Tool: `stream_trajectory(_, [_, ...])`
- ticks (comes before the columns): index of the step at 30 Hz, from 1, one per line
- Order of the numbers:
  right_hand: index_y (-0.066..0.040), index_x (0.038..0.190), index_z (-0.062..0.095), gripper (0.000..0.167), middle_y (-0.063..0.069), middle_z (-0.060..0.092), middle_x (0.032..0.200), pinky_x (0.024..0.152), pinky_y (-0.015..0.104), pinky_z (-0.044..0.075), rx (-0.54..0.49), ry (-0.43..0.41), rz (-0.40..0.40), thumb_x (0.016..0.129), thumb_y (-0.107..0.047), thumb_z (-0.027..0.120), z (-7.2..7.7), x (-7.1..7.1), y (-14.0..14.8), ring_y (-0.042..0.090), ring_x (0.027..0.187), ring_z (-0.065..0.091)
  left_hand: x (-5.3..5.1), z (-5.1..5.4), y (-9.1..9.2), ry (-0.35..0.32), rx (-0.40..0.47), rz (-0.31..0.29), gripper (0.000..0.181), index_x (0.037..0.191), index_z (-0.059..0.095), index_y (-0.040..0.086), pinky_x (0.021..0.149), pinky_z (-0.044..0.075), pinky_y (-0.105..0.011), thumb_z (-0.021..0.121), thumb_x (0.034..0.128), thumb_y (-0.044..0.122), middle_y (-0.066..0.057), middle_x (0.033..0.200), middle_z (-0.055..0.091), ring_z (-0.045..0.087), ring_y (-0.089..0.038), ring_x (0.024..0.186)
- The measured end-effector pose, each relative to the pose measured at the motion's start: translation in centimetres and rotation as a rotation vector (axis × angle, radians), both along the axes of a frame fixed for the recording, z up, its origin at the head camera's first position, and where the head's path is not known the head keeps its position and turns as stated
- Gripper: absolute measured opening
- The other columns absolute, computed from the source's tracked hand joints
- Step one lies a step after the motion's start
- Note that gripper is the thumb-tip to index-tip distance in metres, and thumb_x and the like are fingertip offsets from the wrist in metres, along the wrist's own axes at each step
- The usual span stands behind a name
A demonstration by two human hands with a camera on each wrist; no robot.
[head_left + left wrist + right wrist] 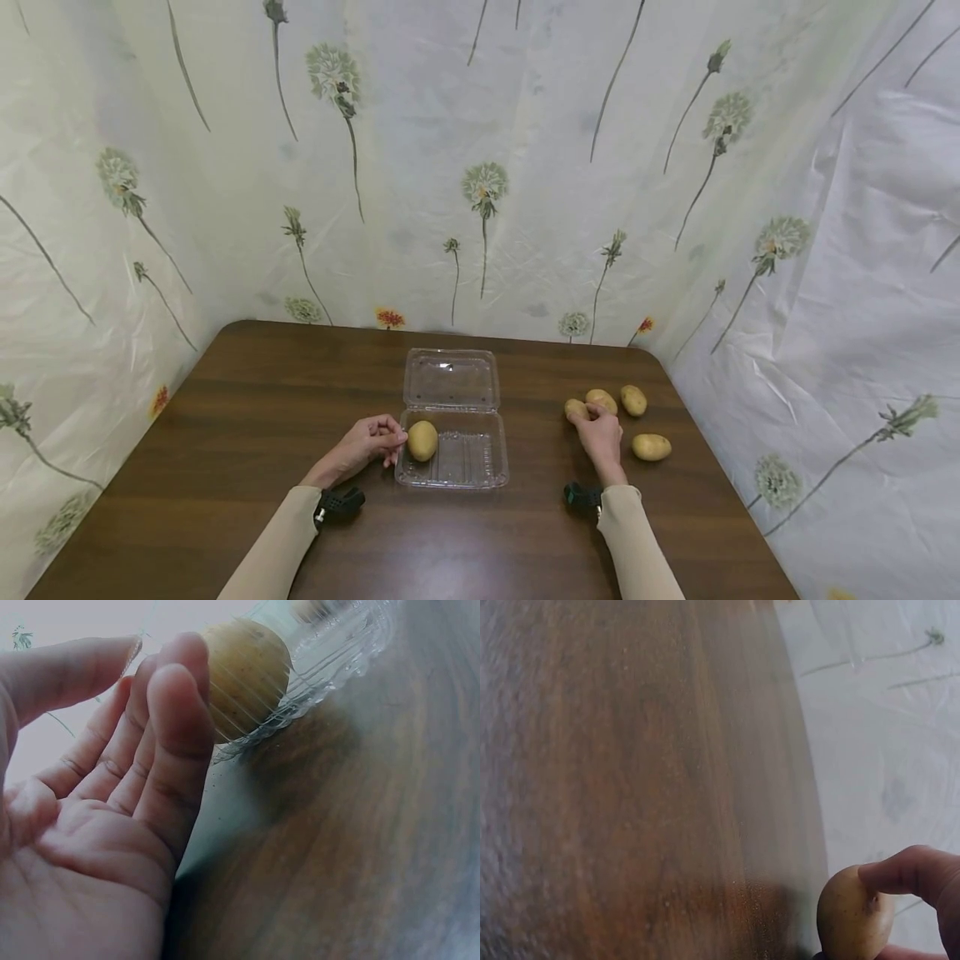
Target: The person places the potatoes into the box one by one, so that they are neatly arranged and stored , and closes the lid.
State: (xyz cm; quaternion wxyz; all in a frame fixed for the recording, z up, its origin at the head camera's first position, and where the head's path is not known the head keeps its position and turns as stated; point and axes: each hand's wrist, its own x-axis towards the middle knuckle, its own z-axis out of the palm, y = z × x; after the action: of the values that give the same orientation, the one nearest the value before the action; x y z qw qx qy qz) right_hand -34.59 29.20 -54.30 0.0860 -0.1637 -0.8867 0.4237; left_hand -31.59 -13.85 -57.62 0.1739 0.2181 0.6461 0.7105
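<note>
Potato [847,919] in the right grip [601,435]

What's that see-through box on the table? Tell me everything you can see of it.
The clear box, seemingly thin plastic, has a ridged base and an attached lid, open on the far side. It sits flat on the brown table. One potato rests in its left part. The left grip is at its left edge; whether they touch is unclear.

Head camera looks forward and down over the wood-grain table [480,542].
Close up, the left wrist camera looks past the left hand [105,802] at a clear clamshell [330,671], the right across tabletop at a potato [847,919]; the head view shares both.
</note>
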Motion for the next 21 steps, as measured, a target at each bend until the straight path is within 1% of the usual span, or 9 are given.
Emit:
stream_trajectory(6, [-0.002, 0.13, 0.057, 0.055, 0.022, 0.059, 0.128, 0.103, 0.051, 0.039, -0.016, 0.012, -0.031, 0.086, -0.034, 0.068, 0.09, 0.22, -0.32, 0.038, 0.125, 0.048, 0.04, 0.03, -0.03, 0.017, -0.009, -0.001, 0.01, 0.097, 0.053, 0.003, 0.056, 0.051, -0.022, 0.056, 0.0974, 0.012, -0.001, 0.076, 0.062, 0.057, -0.009, 0.063])
stream_trajectory(9, [-0.003, 0.129, 0.058, 0.055, 0.021, 0.061, 0.127, 0.102, 0.05, 0.04, -0.014, 0.015, -0.043, 0.085, -0.035, 0.069, 0.1, 0.24, -0.43, 0.038, 0.123, 0.05, 0.05, 0.02, -0.02, 0.014, -0.01, 0.001, 0.01, 0.097, 0.053, 0.002, 0.056, 0.051, -0.022, 0.056, 0.0974, 0.012, 0.0, 0.076, 0.062, 0.057, -0.009, 0.063])
stream_trajectory(16, [-0.004, 0.128, 0.059, 0.056, 0.02, 0.062, 0.125, 0.101, 0.049, 0.042, -0.036, 0.044, -0.032, 0.084, -0.039, 0.069, 0.4, 0.26, -0.65, 0.036, 0.121, 0.052, 0.04, 0.04, -0.02, 0.009, -0.01, 0.003, 0.013, 0.098, 0.053, -0.001, 0.056, 0.051, -0.023, 0.057, 0.0971, 0.012, -0.002, 0.075, 0.061, 0.057, -0.01, 0.063])
stream_trajectory(21, [-0.006, 0.125, 0.061, 0.056, 0.018, 0.063, 0.123, 0.099, 0.047, 0.043, -0.051, 0.045, -0.046, 0.083, -0.042, 0.07, 0.5, 0.26, -0.83, 0.034, 0.118, 0.055, -0.01, -0.03, -0.04, 0.004, -0.016, 0.007, 0.015, 0.098, 0.052, -0.002, 0.056, 0.051, -0.023, 0.057, 0.0968, 0.012, -0.004, 0.076, 0.061, 0.057, -0.01, 0.063])
